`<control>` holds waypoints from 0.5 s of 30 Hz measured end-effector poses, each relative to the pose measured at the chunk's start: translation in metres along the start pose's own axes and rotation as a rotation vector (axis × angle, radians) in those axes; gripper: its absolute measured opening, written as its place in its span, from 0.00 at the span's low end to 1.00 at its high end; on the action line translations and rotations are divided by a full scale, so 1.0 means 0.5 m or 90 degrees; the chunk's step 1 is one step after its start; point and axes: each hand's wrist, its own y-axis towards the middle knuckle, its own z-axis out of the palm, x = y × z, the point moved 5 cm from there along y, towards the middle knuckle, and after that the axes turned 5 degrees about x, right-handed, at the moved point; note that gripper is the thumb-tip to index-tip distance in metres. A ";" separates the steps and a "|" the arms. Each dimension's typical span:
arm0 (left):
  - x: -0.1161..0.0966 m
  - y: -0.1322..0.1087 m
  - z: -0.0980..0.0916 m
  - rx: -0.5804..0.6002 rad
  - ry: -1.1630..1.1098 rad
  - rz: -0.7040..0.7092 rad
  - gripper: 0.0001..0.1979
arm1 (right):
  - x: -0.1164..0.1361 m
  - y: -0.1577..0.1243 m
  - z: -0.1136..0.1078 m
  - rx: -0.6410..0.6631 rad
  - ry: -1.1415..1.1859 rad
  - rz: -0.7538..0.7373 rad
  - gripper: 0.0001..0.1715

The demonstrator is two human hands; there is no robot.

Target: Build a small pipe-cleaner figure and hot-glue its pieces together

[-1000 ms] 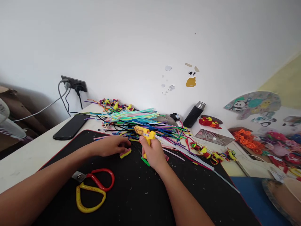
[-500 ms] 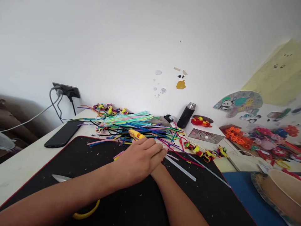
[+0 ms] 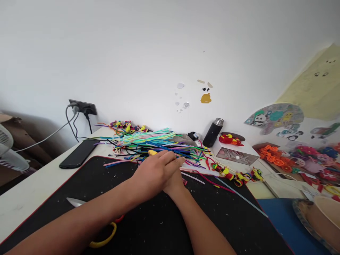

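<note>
My left hand (image 3: pixel 156 170) reaches across to the right over the black mat (image 3: pixel 148 226), fingers stretched flat toward a pile of coloured pipe cleaners (image 3: pixel 151 141). It lies over my right hand (image 3: pixel 175 184), whose fingers are hidden beneath it. The yellow tip of a glue gun (image 3: pixel 152 152) pokes out just beyond my left knuckles. My left forearm covers most of the scissors: only the blade (image 3: pixel 75 202) and part of a yellow handle loop (image 3: pixel 106 238) show.
A black phone (image 3: pixel 79 153) lies at the left near a wall socket (image 3: pixel 83 105) with cables. A black bottle (image 3: pixel 213 132) and a small box (image 3: pixel 236 153) stand behind the pile. Small pipe-cleaner figures (image 3: pixel 239 176), orange flowers (image 3: pixel 273 156) and a fan (image 3: pixel 7 148) fill the edges.
My left hand left the small pink-and-yellow piece, crossed over my right hand and now reaches slightly further left into the pile. The glue gun is now almost covered.
</note>
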 end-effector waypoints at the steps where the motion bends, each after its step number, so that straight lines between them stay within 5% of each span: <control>1: 0.007 -0.003 0.002 -0.003 -0.008 -0.013 0.17 | 0.004 0.000 -0.003 0.007 -0.017 -0.007 0.09; 7: 0.045 -0.003 0.003 -0.003 -0.066 -0.058 0.16 | 0.022 0.000 -0.011 0.060 -0.101 -0.028 0.09; 12: 0.085 0.009 -0.016 -0.026 -0.091 -0.225 0.13 | 0.028 -0.004 -0.005 0.063 -0.142 -0.060 0.16; 15: 0.074 0.012 -0.011 -0.011 -0.109 -0.178 0.13 | 0.024 0.001 0.006 0.106 -0.208 -0.064 0.16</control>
